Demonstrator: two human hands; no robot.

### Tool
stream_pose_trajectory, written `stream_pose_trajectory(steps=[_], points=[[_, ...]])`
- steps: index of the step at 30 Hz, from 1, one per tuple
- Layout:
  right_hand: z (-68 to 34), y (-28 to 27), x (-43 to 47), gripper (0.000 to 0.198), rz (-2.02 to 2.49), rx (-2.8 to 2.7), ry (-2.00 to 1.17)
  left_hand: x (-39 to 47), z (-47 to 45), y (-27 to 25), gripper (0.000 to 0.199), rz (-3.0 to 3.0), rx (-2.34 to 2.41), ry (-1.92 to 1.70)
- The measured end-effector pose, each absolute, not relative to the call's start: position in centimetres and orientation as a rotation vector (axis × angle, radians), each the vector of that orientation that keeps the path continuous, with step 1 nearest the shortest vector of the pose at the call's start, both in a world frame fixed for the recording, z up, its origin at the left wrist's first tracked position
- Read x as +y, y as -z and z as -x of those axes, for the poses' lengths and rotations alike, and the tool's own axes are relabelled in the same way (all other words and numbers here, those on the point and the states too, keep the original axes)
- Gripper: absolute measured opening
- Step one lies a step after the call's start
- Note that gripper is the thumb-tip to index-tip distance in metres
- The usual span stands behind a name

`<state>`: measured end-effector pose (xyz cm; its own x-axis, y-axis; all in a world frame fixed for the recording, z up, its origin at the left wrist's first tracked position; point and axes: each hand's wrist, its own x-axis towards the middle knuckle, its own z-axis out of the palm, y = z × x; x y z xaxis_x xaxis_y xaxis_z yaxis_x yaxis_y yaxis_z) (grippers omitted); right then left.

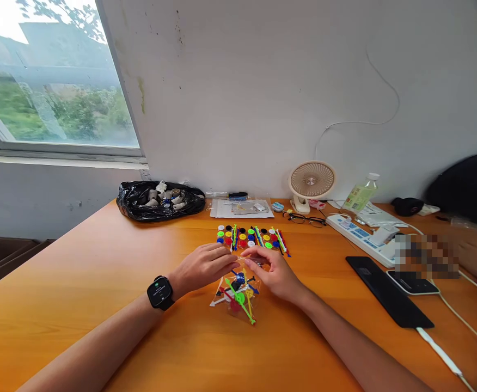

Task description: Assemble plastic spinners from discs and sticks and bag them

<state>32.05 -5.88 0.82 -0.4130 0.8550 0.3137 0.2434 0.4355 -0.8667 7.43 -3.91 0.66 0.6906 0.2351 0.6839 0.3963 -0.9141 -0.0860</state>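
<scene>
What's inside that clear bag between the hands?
Through the clear bag, a green arrow-shaped piece and green disc show in front, with red, blue, yellow, white and black pieces around them. What lies directly beneath these is covered.

fan [312, 181] nr wall [238, 98] | specs [307, 220] | btl [360, 196] | pwr strip [358, 237] | blk bag [131, 202]

Desk [99, 261]: orange wood, and there's the fan [312, 181]!
Black bag [136, 213]: well left of it.
Coloured discs [242, 237]: front-left of it.
Power strip [359, 238]: to its right.
</scene>
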Motion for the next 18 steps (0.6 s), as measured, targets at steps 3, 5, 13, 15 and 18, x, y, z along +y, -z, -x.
stream_pose_trajectory(steps=[3,5,13,15,18], points=[[-32.1,-0.71,-5.74,0.019,0.914,-1.872,-0.984,-3.8,-7.36,-0.34,0.019,2.679,-0.546,1.033],[-32.08,-0.61,-5.66,0.02,0.923,-1.859,-0.983,-3.73,-7.31,-0.16,0.019,2.673,-0.564,1.034],[-32.14,-0.18,-5.34,0.02,0.949,-1.833,-0.954,-3.82,-7.27,-0.58,0.012,2.678,-0.639,1.079],[-32.3,-0.16,-5.26,0.02,0.961,-1.817,-0.935,-3.9,-7.24,-0.74,0.012,2.681,-0.661,1.113],[-32.52,-0.19,-5.1,0.021,0.965,-1.8,-0.926,-3.89,-7.13,-0.76,0.015,2.677,-0.7,1.173]])
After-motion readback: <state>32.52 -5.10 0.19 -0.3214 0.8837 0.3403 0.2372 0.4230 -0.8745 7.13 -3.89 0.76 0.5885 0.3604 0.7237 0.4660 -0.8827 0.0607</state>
